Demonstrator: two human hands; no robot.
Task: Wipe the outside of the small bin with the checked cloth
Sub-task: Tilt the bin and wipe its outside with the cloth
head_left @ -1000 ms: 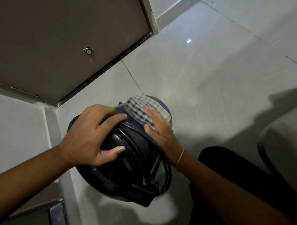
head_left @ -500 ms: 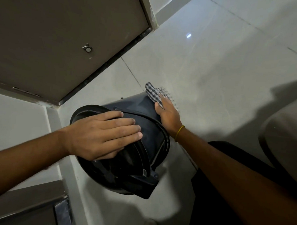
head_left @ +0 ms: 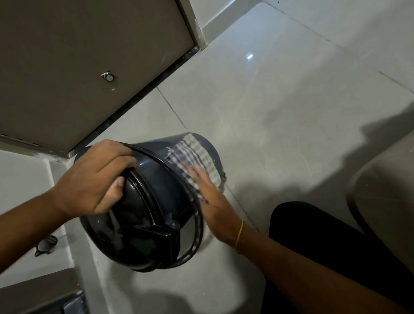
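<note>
The small dark bin [head_left: 162, 178] is tipped on its side above the tiled floor, its lid end toward me. My left hand [head_left: 93, 178] grips the lid rim at the upper left, thumb tucked under the edge. The checked cloth [head_left: 196, 154] lies spread on the bin's outer wall. My right hand [head_left: 206, 194] presses flat on the cloth's near part, fingers blurred with motion. A wire handle hangs loose around the bin's lid end.
A brown door [head_left: 75, 56] with a small stopper [head_left: 108, 76] stands at the upper left, over a dark threshold. A pale wall corner is at the left, with a dark small object [head_left: 46, 244] low beside it. My dark-trousered knee [head_left: 316, 228] is at the right.
My right hand has slid the cloth back from the bin's far end onto its side wall. My left hand moved from lying flat on the lid to gripping its rim. The bin has turned.
</note>
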